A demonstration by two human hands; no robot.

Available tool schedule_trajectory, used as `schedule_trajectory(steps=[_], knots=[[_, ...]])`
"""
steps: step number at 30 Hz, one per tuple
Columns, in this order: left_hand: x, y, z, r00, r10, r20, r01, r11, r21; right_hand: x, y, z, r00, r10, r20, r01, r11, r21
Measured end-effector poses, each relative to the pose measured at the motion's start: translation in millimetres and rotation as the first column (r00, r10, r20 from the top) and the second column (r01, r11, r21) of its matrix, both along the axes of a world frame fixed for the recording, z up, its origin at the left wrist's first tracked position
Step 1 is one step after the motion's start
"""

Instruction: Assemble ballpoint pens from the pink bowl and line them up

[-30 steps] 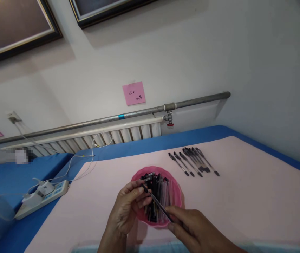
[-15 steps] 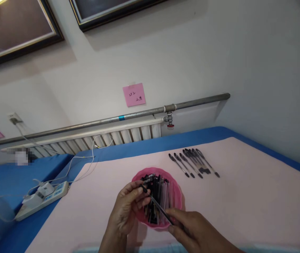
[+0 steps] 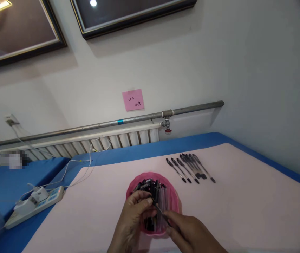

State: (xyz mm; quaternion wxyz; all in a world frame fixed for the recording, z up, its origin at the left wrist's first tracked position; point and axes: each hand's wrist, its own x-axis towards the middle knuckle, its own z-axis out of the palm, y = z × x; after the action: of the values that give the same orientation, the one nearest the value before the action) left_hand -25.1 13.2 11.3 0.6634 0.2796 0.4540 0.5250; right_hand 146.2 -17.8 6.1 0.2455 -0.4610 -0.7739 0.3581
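Observation:
My left hand [image 3: 136, 212] is closed, thumb and fingers pinching a small black pen part [image 3: 150, 197] that they mostly cover. From the right, my right hand [image 3: 185, 228] grips a slim dark pen [image 3: 161, 211] between thumb and forefinger. The pen's far end meets the left fingertips; whether it sits inside the black part I cannot tell. Both hands are above a pink scalloped basket [image 3: 175, 196]. Inside it lie black caps [image 3: 147, 182] and clear pen barrels [image 3: 162, 198], partly hidden by my hands.
Several black-capped pens [image 3: 189, 167] lie in a slanted row on the pink sheet [image 3: 245, 196], some ends overlapping. A white power strip [image 3: 48, 200] with plugs and cables is at the left. Behind the blue table edge [image 3: 200, 138] run a radiator [image 3: 129, 138] and pipe [image 3: 144, 117].
The pen and the small black part, apart before, have come together at the left fingertips. The camera view has shifted slightly.

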Motion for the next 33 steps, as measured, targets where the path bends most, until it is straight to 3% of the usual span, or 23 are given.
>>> schedule_trajectory(steps=[9,18,23,29,33], knots=[[15.3,-0.4,-14.4,0.998,-0.055,0.038,0.054,0.998,0.029,-2.2,-1.9,-3.4,0.994,-0.085,-0.069,0.087,0.996,0.025],[24.0,-1.8,-12.1,0.999,-0.041,0.028,0.04,0.998,0.05,-3.0,-3.0,0.4,0.97,-0.109,-0.218,0.078,0.986,-0.146],[33.0,-0.5,-14.7,0.998,-0.037,-0.045,0.038,0.999,0.03,-2.6,1.1,-0.6,0.978,-0.093,-0.189,0.072,0.991,-0.113],[36.8,0.1,-10.5,0.994,0.004,-0.114,0.016,0.986,0.167,0.1,-0.6,2.2,0.976,-0.096,-0.196,0.087,0.995,-0.051],[37.6,-2.6,-8.2,0.996,-0.018,-0.086,0.032,0.986,0.166,1.5,-2.1,5.1,0.971,-0.077,-0.227,0.066,0.996,-0.055]])
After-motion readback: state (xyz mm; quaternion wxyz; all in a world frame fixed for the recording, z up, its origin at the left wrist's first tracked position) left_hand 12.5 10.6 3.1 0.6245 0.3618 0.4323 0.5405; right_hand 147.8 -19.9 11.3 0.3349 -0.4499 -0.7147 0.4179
